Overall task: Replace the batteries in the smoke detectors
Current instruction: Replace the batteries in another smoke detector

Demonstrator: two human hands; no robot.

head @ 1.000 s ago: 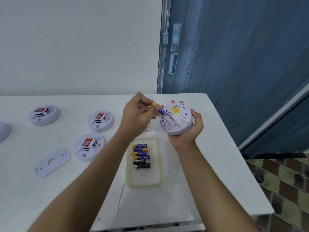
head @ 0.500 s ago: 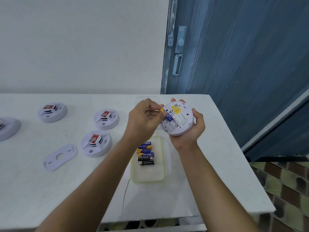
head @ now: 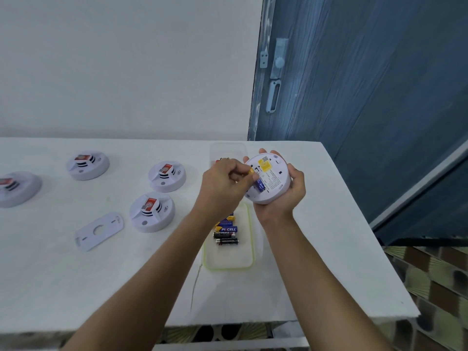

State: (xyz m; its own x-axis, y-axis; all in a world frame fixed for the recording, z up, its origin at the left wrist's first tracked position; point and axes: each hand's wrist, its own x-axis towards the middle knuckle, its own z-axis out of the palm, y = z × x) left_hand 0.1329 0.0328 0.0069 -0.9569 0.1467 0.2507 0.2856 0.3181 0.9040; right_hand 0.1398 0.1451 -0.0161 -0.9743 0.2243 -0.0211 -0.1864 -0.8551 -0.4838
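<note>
Fingers (head: 239,173) of the left hand (head: 220,186) are pinched on a blue-and-yellow cylindrical battery (head: 260,185) being seated in the round white smoke detector (head: 274,177) gripped by the right hand (head: 287,200); pressing flat seems needed next.

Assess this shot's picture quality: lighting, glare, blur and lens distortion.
Head view: soft, even light, faint shadows, no glare. Wide-angle stretch toward the edges makes the door frame lean. The left hand and battery are slightly blurred, and the small print on the detector is unreadable.

smoke detector (head: 274,184): white, back up, tilted | battery (head: 260,185): blue-yellow, slanting into its slot | loose batteries (head: 226,233): side by side
</note>
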